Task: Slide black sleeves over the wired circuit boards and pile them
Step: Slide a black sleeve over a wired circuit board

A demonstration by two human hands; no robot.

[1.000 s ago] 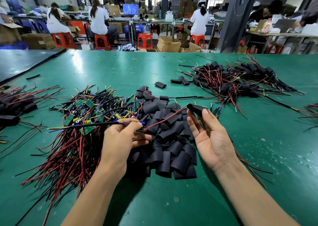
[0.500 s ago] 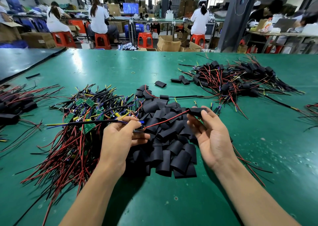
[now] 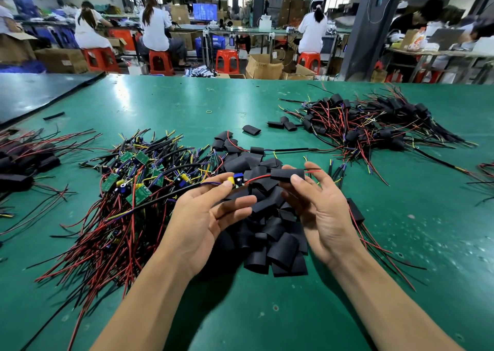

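The fingers (image 3: 226, 186) of your left hand (image 3: 203, 222) pinched a small wired circuit board (image 3: 236, 181), still bare, with its blue and yellow parts showing. The fingers (image 3: 297, 180) of your right hand (image 3: 323, 211) were clamped on a black sleeve (image 3: 286, 175), held just right of the board. A red wire (image 3: 258, 177) ran from the board into the sleeve, and its tip stuck out of the sleeve's right end. A moment earlier the sleeve sat only at the wire's end and your hands were wider apart. It had since travelled along the wire toward the board, so the sliding looked about half done. Beneath your hands lay a heap of loose sleeves (image 3: 275, 233). To the left was a tangle of unsleeved boards (image 3: 133, 179). On the far right of the green counter (image 3: 187, 105) lay the finished pile (image 3: 374, 126).
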